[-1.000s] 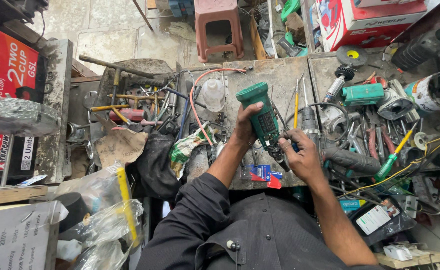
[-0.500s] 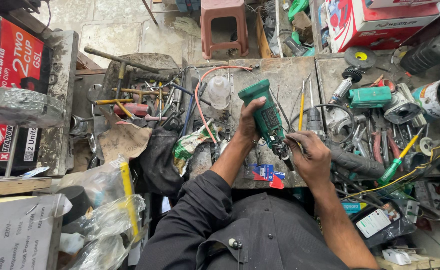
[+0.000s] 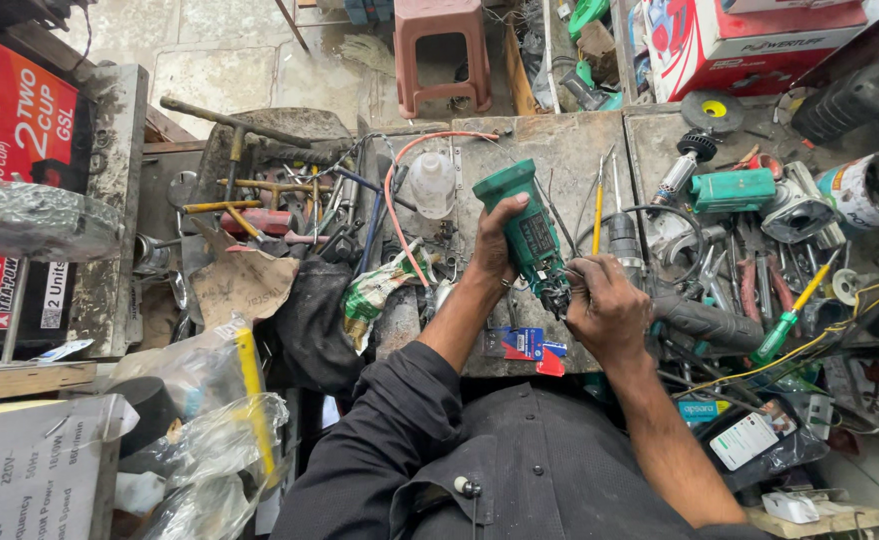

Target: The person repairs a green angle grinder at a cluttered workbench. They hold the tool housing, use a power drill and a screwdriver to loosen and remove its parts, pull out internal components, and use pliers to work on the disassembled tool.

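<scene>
My left hand (image 3: 494, 250) grips the side of a green power-tool body (image 3: 525, 228), holding it tilted above the grey workbench (image 3: 569, 150). My right hand (image 3: 607, 310) is closed around the tool's lower black end, where thin wires come out; the fingertips are hidden against it. Both forearms reach forward from my dark shirt.
Screwdrivers, pliers and motor parts crowd the bench to the right, with a second green housing (image 3: 731, 188). A clear plastic bottle (image 3: 432, 183) and an orange wire lie left of the tool. Hammers and rods fill the left tray. A pink stool (image 3: 442, 45) stands beyond the bench.
Both hands and the green tool have stayed together, shifting only slightly; the right hand has closed in more tightly on the tool's lower end.
</scene>
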